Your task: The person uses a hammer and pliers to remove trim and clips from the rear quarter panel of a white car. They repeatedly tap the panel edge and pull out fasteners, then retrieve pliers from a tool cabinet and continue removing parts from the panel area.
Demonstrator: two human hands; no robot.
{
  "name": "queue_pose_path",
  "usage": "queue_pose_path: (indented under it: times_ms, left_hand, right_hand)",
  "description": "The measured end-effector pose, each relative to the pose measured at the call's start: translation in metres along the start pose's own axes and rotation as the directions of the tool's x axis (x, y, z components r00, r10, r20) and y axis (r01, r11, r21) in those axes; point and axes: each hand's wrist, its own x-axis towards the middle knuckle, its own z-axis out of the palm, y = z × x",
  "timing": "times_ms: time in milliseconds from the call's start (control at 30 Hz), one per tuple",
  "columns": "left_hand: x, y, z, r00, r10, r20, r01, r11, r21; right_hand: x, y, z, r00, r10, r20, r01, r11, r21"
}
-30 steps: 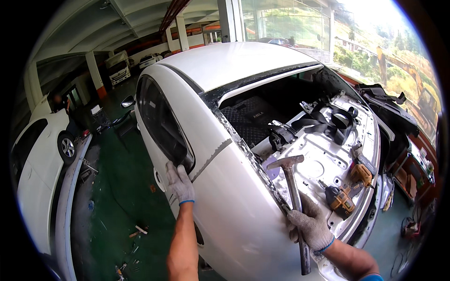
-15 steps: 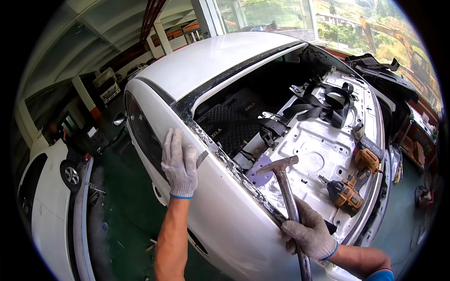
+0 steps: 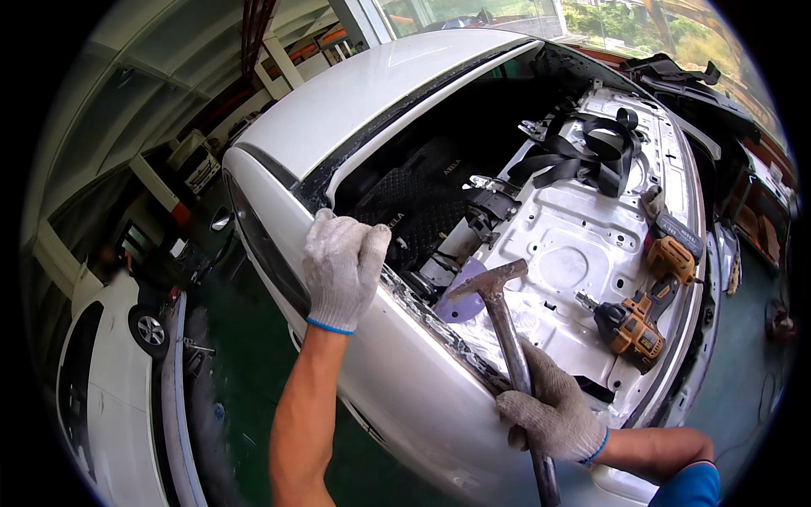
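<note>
My right hand (image 3: 553, 406), in a grey-white knit glove, is closed around the metal handle of a hammer (image 3: 508, 334). The hammer's rusty head points up, over the rear opening of a white car body (image 3: 405, 363). My left hand (image 3: 342, 266), gloved too, is raised at the car's rear pillar, beside the bare, scraped window flange (image 3: 439, 325). Its fingers are curled in; anything inside them is hidden. A purple sanding disc (image 3: 462, 297) with holes lies just beyond the hammer head.
Two yellow-and-black cordless power tools (image 3: 629, 334) and black belts (image 3: 604, 156) lie on the car's bare metal deck (image 3: 562, 266). Dark quilted mats (image 3: 405, 198) show inside. Another white car (image 3: 110, 363) stands at left beside a long metal rail (image 3: 173, 406).
My left hand has lifted from lying flat on the panel, and its fingers have curled. The hammer stays in my right hand, and the view has shifted slightly.
</note>
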Motion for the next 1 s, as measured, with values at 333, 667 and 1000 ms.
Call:
queue_pose_path:
  times_ms: [333,667,1000]
  left_hand:
    - [0.042,0.044,-0.039,0.98,-0.183,0.074,0.193,0.964,-0.182]
    - [0.014,0.009,0.002,0.929,-0.04,0.368,0.04,0.999,0.008]
    - [0.016,0.011,0.007,0.922,-0.063,0.381,0.056,0.998,0.029]
  right_hand:
    - [0.002,-0.004,-0.006,1.0,-0.02,-0.014,0.02,0.999,-0.031]
    - [0.001,0.003,-0.005,0.999,-0.028,0.041,0.027,0.999,0.036]
    - [-0.002,0.003,0.002,0.997,-0.014,-0.078,0.015,1.0,0.016]
